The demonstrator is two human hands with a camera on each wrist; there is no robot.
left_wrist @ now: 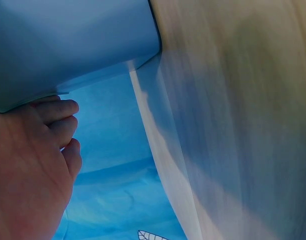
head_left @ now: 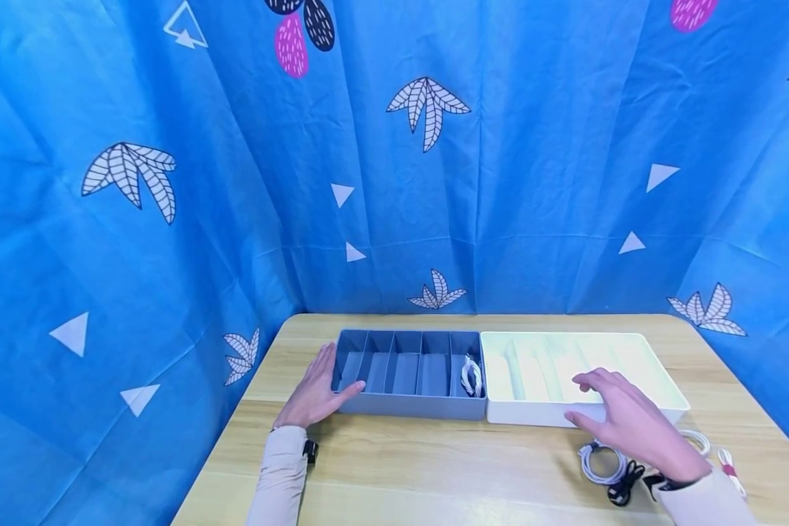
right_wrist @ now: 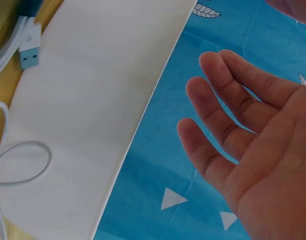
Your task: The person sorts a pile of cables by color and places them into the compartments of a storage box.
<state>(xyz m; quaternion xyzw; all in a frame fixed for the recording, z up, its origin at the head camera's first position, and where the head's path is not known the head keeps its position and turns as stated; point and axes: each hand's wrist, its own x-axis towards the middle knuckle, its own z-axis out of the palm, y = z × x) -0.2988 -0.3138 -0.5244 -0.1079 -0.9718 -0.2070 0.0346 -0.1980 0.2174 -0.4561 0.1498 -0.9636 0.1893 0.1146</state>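
Note:
A blue-grey divided box stands on the table, and a coiled white cable lies in its rightmost compartment. At the box's left front corner rests my left hand, thumb along the front and the other fingers against the left side. Adjoining that box on the right is a white divided box. My right hand hovers above its front edge, holding nothing; in the right wrist view the fingers are spread and slightly bent.
Near the right forearm lie a grey coiled cable, a black cable, a white cable and a white cable with a red band. A patterned blue curtain hangs behind the wooden table.

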